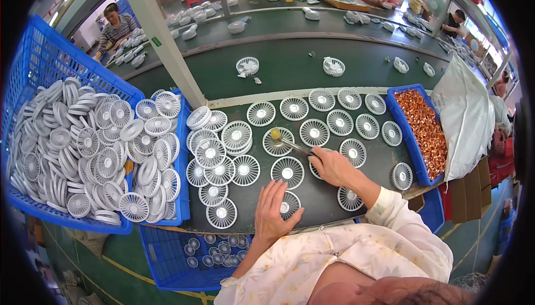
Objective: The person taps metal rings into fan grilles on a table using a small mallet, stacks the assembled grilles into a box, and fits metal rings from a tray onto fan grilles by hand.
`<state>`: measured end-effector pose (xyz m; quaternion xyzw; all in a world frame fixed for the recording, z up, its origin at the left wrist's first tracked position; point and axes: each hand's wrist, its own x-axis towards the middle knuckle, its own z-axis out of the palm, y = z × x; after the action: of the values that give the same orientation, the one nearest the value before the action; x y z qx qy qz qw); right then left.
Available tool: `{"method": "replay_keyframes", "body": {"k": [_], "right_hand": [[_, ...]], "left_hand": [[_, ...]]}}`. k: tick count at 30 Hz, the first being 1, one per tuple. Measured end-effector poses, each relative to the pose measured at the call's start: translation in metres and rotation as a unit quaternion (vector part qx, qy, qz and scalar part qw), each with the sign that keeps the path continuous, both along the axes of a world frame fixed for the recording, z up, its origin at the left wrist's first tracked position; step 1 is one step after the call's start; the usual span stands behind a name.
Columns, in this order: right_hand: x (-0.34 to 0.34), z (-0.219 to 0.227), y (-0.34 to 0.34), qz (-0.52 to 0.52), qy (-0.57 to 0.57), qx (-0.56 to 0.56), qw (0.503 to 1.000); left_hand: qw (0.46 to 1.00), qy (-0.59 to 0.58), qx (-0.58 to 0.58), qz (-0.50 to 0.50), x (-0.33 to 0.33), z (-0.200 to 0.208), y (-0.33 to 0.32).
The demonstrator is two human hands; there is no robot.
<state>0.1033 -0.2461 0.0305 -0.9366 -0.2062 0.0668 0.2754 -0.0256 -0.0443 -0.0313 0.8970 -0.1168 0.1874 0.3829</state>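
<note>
My right hand (pixel 332 166) is closed round the handle of a small hammer (pixel 292 145). Its round yellowish head lies over a white round fan grille (pixel 278 148) on the dark table. My left hand (pixel 271 211) rests with fingers spread, its fingertips by the lower edge of another fan grille (pixel 287 172). A further grille (pixel 290 204) shows partly between its thumb and fingers. More grilles lie in loose rows around both hands, and a grille (pixel 351 198) is partly covered by my right forearm.
Heaped grilles fill a large blue crate (pixel 83 62) and a blue bin at left. At right, a blue tray (pixel 415 181) holds small copper-coloured parts beside a white sack (pixel 465 110). Beyond runs a green conveyor (pixel 290 62) with fan parts; several people work across it. Another blue crate (pixel 167 274) stands below.
</note>
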Motion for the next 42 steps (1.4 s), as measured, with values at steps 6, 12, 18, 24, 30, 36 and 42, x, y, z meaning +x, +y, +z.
{"method": "replay_keyframes", "body": {"k": [6,12,18,24,30,36,42], "right_hand": [[-0.046,0.033,-0.016,-0.003,0.064,0.06,0.996],[-0.074,0.008,-0.04,0.018,0.054,-0.037,0.998],[-0.089,0.02,-0.036,-0.015,0.078,0.06,0.995],[-0.09,0.005,-0.043,0.001,0.084,0.009,0.996],[-0.124,0.028,-0.053,0.092,0.117,0.082,0.985],[-0.126,0.005,-0.053,0.093,0.126,-0.022,0.987],[-0.126,-0.001,-0.055,0.078,0.108,-0.03,0.991]], "left_hand": [[0.999,-0.011,-0.019,0.026,-0.006,0.001,0.002],[0.999,-0.008,-0.02,0.03,-0.001,0.001,-0.002],[0.999,-0.027,-0.003,0.045,-0.014,0.002,-0.001],[0.998,0.024,0.037,0.049,-0.03,-0.005,0.0],[0.998,0.013,0.03,0.057,-0.028,-0.01,-0.001],[0.997,0.029,0.023,0.06,-0.03,-0.011,0.001],[0.998,0.011,0.022,0.056,-0.022,-0.005,-0.005]]}}
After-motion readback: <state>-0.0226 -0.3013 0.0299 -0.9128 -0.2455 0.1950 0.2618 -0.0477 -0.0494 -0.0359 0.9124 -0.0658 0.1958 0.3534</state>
